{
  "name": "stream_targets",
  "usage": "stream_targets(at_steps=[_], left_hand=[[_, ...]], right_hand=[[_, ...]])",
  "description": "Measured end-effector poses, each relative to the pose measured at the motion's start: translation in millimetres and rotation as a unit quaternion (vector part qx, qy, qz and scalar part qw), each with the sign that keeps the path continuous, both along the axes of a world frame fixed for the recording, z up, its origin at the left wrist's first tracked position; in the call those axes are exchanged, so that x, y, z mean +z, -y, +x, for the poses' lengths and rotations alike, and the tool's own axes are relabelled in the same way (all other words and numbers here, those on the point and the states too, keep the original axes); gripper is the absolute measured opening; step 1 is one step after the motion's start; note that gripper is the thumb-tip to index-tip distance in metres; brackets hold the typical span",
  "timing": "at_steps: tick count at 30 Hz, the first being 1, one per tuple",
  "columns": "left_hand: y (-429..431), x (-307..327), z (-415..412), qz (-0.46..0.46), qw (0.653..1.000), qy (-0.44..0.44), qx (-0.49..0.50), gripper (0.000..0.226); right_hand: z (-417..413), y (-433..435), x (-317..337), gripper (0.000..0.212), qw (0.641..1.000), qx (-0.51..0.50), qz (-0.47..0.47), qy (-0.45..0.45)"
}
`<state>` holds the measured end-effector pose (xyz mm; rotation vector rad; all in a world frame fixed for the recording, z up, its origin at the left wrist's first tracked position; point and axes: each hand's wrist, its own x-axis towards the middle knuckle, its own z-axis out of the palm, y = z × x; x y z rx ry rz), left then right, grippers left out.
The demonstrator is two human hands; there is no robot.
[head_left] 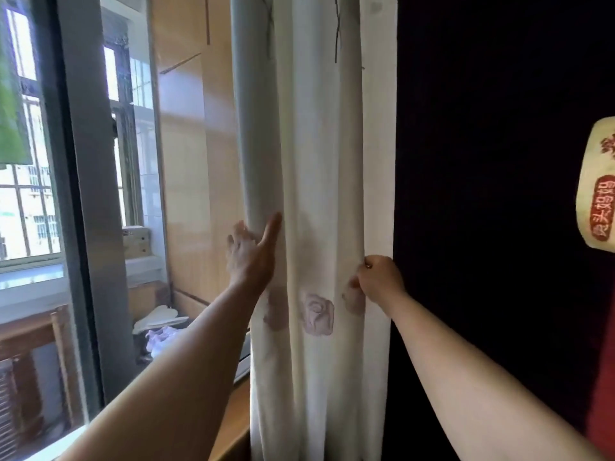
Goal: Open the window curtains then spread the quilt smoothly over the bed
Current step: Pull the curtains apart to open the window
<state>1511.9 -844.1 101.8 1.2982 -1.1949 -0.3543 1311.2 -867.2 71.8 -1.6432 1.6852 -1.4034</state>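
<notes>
Beside the window [30, 194], left hand [251, 257] flat on curtain [316, 161]; right hand [379, 281] clutching its edge

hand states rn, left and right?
Left hand: open, fingers straight against the curtain.
Right hand: closed, gripping the curtain's right edge.

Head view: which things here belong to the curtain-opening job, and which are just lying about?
Job: curtain, bunched; left hand pressing flat on it; right hand gripping its edge; window frame.
Lying about: cardboard box beyond the glass; cream object with red characters, far right.
</notes>
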Motion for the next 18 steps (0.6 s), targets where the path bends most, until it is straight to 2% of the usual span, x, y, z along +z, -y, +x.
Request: stream_targets(at_steps=[2,5,6,8,11,13,15,17,18], left_hand=[[-3.4,8.6,-15.6,-0.044,0.998,0.036,-0.013,0.122],[-1.4,20.4,-40.2,-0.052,0.988,0.148,0.004,0.136],[1.3,22.7,-46.7,-0.041,0.986,0.164,0.011,0.139],[8.3,25.7,-55.0,-0.009,0.989,0.148,0.019,0.143],[20.5,30.6,-57.5,0.035,0.994,0.098,0.021,0.147],[25.7,34.6,-57.0,0.043,0.994,0.097,0.025,0.148],[34.1,37.0,-58.2,0.043,0.993,0.103,0.03,0.145],[43.8,39.8,-58.5,0.052,0.994,0.092,0.015,0.139],[47.4,41.2,-59.2,0.062,0.994,0.09,0.002,0.128]], right_hand=[[-4.5,-1.3,5.1,0.03,0.999,0.001,-0.031,0.027],[-8.8,-4.9,13.9,0.032,0.997,0.023,-0.029,0.069],[-10.0,-6.1,16.6,0.039,0.998,0.027,-0.02,0.06],[-10.9,-7.3,19.2,0.065,1.0,0.017,-0.013,0.019],[-10.3,-7.0,21.5,0.086,0.997,-0.043,-0.043,-0.041],[-12.9,-4.0,23.4,0.098,0.989,-0.11,-0.04,-0.091],[-15.0,0.7,26.0,0.102,0.983,-0.143,-0.014,-0.117],[-15.5,13.4,26.4,0.101,0.985,-0.148,0.017,-0.092],[-14.7,18.7,26.6,0.098,0.987,-0.146,0.027,-0.064]])
